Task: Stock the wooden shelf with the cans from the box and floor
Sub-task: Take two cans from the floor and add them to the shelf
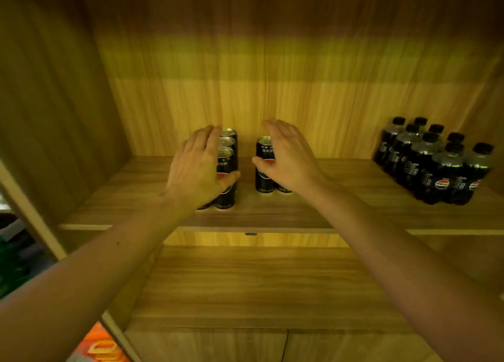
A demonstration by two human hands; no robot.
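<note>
Black slim cans stand upright on the upper wooden shelf board (341,211). A row of them (227,165) runs front to back at centre left, and my left hand (199,168) rests against the front cans with fingers spread and thumb on the front can. A second small group of cans (264,168) stands just to the right. My right hand (286,157) is against these, fingers apart and extended over their tops, thumb touching the front can. Some cans are hidden behind both hands.
A shrink-wrapped pack of black cola bottles (433,159) stands on the same shelf at the far right. A lower shelf board (259,285) lies below. The cabinet's left side wall (54,116) is close. Orange packaging (101,345) shows at the bottom left.
</note>
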